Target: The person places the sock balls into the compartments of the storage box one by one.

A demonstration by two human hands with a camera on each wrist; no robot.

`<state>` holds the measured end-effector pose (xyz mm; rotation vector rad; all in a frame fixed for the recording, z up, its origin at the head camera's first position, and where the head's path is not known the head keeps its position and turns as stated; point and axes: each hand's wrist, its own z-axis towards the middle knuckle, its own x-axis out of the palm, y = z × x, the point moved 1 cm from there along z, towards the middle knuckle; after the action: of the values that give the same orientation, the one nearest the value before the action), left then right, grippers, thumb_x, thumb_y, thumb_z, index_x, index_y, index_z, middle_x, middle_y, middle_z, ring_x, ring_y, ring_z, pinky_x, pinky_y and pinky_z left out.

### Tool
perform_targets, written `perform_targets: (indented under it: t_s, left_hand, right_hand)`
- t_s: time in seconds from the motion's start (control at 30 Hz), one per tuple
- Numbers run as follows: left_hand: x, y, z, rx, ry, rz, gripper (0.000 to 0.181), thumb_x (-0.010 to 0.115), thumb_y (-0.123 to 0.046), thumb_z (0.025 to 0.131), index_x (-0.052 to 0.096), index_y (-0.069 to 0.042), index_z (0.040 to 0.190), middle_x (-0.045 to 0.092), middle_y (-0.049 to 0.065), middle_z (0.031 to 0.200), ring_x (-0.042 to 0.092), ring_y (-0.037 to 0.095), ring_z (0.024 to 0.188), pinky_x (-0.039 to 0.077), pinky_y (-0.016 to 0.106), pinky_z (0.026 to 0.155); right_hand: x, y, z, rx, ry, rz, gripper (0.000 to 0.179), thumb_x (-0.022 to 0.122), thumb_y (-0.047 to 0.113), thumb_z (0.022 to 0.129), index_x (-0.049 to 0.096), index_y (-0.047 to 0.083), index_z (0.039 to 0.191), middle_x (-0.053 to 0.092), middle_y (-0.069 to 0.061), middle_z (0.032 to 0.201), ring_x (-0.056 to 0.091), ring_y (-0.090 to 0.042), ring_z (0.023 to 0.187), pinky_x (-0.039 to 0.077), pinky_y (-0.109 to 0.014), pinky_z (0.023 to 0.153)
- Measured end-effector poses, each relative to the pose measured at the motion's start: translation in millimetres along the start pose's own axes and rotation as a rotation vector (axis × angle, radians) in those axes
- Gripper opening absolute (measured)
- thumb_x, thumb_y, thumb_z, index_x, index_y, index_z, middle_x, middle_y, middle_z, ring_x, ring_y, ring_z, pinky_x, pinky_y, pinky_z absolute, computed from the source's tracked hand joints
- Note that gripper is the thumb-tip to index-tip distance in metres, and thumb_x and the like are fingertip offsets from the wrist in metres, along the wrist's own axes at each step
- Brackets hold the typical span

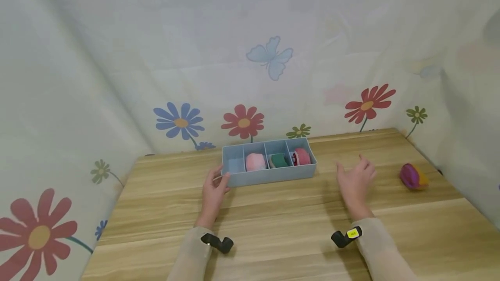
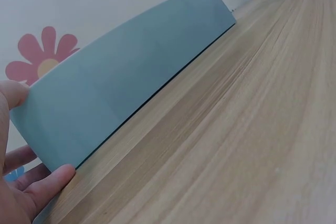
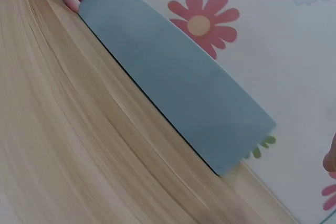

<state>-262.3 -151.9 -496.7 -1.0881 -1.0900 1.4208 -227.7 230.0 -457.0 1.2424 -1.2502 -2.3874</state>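
A light blue divided storage box (image 1: 269, 177) stands at the back of the table, its leftmost compartment empty. The others hold a pink rolled cloth bundle (image 1: 255, 162), a dark green one (image 1: 278, 160) and a red-pink one (image 1: 301, 157), which look like rolled socks. My left hand (image 1: 214, 189) grips the box's left end, with thumb and fingers around the front corner, as the left wrist view shows. To the right of the box, my right hand (image 1: 356, 183) is held with loose, spread fingers and nothing in it. Beyond it lies a purple and orange rolled bundle (image 1: 410, 176).
The wooden table (image 1: 273, 229) has a white curtain (image 1: 218, 55) printed with flowers and butterflies behind it and at both sides. The table's back edge runs close behind the box, and its right edge passes near the purple and orange bundle.
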Motion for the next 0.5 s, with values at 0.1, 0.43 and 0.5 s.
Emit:
perform_targets:
  t_s: [0.1,0.43,0.5]
  left_hand:
    - [-1.2,8.3,3.1,0.003,-0.011,0.003,0.053,0.061,-0.035,0.09,0.047,-0.009,0.135,0.049,0.02,0.126,0.053,0.031,0.11,0.053,0.049,0.076]
    - [1.2,10.6,2.3,0.022,-0.048,0.015,0.052,0.062,-0.039,0.089,0.05,-0.012,0.132,0.053,0.013,0.12,0.056,0.027,0.106,0.055,0.042,0.072]
    - [1.0,10.6,1.8,0.015,-0.045,0.012,0.052,0.062,-0.04,0.088,0.051,-0.013,0.132,0.053,0.012,0.12,0.055,0.027,0.106,0.055,0.042,0.073]
  right_hand:
    - [-10.2,-8.8,6.7,0.021,-0.027,-0.029,0.07,0.066,0.029,0.085,0.032,-0.004,0.136,0.035,-0.031,0.129,0.03,-0.046,0.118,0.031,-0.055,0.094]
    - [-43.8,-52.8,20.1,0.047,-0.045,-0.129,0.07,0.06,0.03,0.087,0.03,-0.011,0.134,0.031,-0.039,0.126,0.026,-0.052,0.115,0.026,-0.061,0.089]
    - [-50.9,-62.7,22.0,0.061,-0.041,-0.144,0.069,0.059,0.029,0.087,0.029,-0.013,0.132,0.029,-0.04,0.126,0.025,-0.053,0.115,0.025,-0.062,0.089]
